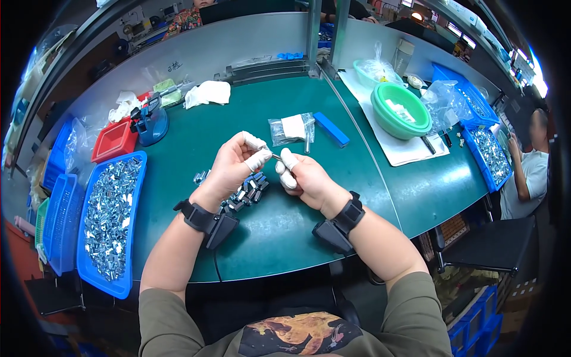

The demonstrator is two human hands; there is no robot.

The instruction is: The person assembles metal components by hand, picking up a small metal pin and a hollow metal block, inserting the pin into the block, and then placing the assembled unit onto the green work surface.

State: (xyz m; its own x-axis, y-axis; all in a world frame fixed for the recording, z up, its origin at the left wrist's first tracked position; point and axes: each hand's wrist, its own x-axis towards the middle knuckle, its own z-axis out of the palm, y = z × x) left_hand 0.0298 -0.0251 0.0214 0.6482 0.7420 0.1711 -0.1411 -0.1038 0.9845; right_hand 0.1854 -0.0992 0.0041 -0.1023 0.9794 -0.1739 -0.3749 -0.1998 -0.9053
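Note:
Above the middle of the table, my left hand and my right hand meet fingertip to fingertip. Both are closed in a pinch on a small, thin metal part, mostly hidden by the fingers. White finger cots cover several fingertips on each hand. A loose pile of small shiny metal pieces lies on the table below and beside my left hand. Beyond the hands lie a clear plastic bag with a white label and a blue bar-shaped block.
At left stands a blue tray full of metal pieces, near a red bin and a blue tool. Green bowls stand on white paper at right. Another blue tray of pieces sits by a seated person.

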